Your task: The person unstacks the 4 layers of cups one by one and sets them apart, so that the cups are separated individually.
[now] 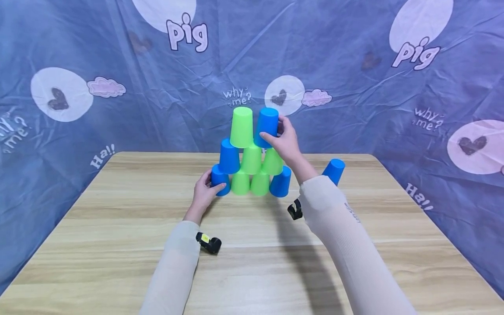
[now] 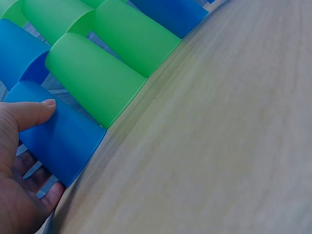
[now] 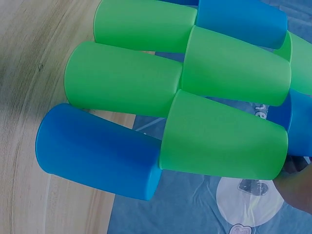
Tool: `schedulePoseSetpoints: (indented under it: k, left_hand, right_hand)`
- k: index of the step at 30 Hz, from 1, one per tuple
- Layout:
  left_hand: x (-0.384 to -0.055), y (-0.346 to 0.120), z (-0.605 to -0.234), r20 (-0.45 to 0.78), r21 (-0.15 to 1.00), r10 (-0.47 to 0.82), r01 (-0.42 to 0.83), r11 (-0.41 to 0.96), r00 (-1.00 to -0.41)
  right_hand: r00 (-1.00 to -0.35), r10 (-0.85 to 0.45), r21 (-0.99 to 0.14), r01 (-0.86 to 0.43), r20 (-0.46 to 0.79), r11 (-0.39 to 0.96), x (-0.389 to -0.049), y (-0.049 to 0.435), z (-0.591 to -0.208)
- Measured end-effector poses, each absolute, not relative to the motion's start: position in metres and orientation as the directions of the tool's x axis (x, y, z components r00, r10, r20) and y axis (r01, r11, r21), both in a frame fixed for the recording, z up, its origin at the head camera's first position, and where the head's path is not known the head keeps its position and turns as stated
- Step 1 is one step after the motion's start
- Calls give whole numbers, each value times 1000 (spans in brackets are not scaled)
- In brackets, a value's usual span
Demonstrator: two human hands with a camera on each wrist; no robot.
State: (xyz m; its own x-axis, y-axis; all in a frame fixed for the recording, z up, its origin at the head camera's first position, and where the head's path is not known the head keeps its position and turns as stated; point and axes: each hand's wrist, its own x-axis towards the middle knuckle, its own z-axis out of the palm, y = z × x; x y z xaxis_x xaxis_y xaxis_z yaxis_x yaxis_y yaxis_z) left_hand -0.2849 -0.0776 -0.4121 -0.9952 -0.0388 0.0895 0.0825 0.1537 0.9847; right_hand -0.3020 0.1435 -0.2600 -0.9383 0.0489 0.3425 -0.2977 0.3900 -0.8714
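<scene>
Upside-down plastic cups form a pyramid in the head view. My right hand (image 1: 287, 140) grips a blue cup (image 1: 268, 122) at the third tier, thumb in front and fingers round the far side. That cup's lower edge is right at the tops of two green cups. Beside it on the same tier stands a green cup (image 1: 242, 127). Low on the left, my left hand (image 1: 202, 192) holds the bottom-row corner blue cup (image 1: 220, 180). In the left wrist view its thumb lies across that cup (image 2: 63, 136), with the other fingers partly hidden behind.
The bottom row ends at the right in a blue cup (image 1: 280, 181), with green cups between. Another blue cup (image 1: 334, 171) stands apart on the wooden table (image 1: 252, 253), partly behind the right forearm. A blue printed cloth (image 1: 252, 52) hangs behind the table.
</scene>
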Motion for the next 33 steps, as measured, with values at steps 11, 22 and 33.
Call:
schedulePoseSetpoints:
  k: [11,22,33]
  left_hand:
    - [-285,-77,-411,108,983,-29,103,152,-994]
    - [-281,-80,-412,103,983,-31,97,156,-994]
    - [-283,-79,-413,106,982,-38,99,163,-994]
  right_hand:
    - [-924,62,-864,-326,377,384,-300,144,-252]
    - [-918,67,-865,-343,392,366,-294,148,-239]
    - [-894,81,-841,-381,441,384,-290,167,-219]
